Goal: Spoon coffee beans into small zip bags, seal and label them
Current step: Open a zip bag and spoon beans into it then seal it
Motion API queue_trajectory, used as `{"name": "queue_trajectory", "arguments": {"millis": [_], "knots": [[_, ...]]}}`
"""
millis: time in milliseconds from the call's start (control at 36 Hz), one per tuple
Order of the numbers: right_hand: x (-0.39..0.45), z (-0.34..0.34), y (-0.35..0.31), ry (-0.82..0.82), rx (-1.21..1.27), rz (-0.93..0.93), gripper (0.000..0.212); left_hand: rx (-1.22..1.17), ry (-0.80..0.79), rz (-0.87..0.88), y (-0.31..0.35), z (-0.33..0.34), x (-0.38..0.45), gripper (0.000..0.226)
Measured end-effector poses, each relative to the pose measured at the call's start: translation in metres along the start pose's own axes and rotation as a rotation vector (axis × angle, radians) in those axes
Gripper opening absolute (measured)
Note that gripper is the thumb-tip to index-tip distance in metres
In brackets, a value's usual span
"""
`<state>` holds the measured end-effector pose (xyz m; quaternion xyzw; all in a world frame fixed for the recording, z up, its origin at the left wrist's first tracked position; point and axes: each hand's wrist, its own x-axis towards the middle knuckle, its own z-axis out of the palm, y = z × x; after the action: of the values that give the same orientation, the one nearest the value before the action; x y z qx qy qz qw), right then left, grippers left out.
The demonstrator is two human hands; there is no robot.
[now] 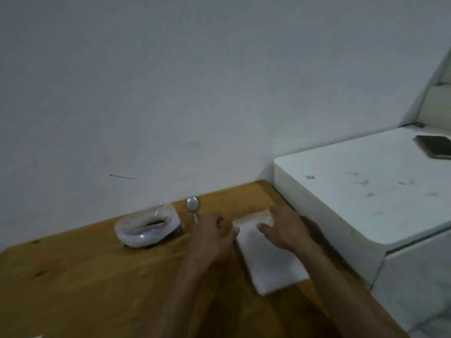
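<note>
Head view, early stage of the task. Both hands are reaching to a flat white stack of zip bags (268,254) lying on the wooden surface (73,276). The left hand (212,237) is touching the stack's left edge with fingers curled; the right hand (283,228) is resting on its far end, fingers spread and bent, apparently working one bag loose, though the blur is hiding any pinch. The coffee beans (153,224) are sitting in an open clear plastic bag (146,229), well left of the stack. The spoon (193,207) is lying untouched between them, near the wall. No bag appears filled, sealed or labelled, so spooning, sealing and labelling are all remaining. No labels, brands or legible writing are showing; a dark phone (435,146) is lying on the white appliance (366,191).
</note>
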<state>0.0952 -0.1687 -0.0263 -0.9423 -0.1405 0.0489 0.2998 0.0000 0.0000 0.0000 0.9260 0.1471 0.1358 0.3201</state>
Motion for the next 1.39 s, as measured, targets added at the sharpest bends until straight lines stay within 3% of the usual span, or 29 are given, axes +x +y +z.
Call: {"name": "queue_trajectory", "arguments": {"millis": [139, 278, 472, 611, 778, 889, 1083, 1222, 1389], "knots": [[0.008, 0.013, 0.009, 0.032, -0.016, 0.016, 0.074, 0.075, -0.086, -0.074, 0.001, 0.028, 0.016, 0.031], [0.008, 0.016, 0.009, 0.082, 0.011, 0.038, 0.067, 0.242, -0.067, -0.069, -0.002, 0.041, 0.019, 0.035], [0.005, 0.017, 0.005, 0.154, 0.086, 0.072, 0.066, 0.135, 0.02, -0.087, -0.001, 0.048, 0.016, 0.046], [-0.003, 0.012, -0.001, 0.198, 0.23, 0.098, 0.061, -0.024, 0.088, -0.07, 0.003, 0.046, 0.013, 0.026], [-0.024, -0.02, -0.02, 0.207, 0.406, 0.058, 0.053, -0.561, 0.039, -0.142, 0.012, 0.013, 0.007, 0.018], [-0.035, -0.04, -0.044, 0.126, 0.535, -0.075, 0.042, -0.711, 0.03, -0.074, 0.008, -0.029, -0.002, 0.016], [-0.046, -0.015, -0.116, -0.221, 0.75, -0.241, 0.01, -0.82, 0.08, -0.038, -0.036, -0.099, -0.037, 0.008], [-0.057, 0.03, -0.168, -0.347, 0.866, -0.272, 0.015, -0.849, 0.082, -0.143, -0.088, -0.137, -0.063, 0.007], [-0.063, 0.066, -0.205, -0.49, 0.759, -0.369, 0.022, -0.805, 0.158, -0.207, -0.131, -0.16, -0.084, 0.009]]}}
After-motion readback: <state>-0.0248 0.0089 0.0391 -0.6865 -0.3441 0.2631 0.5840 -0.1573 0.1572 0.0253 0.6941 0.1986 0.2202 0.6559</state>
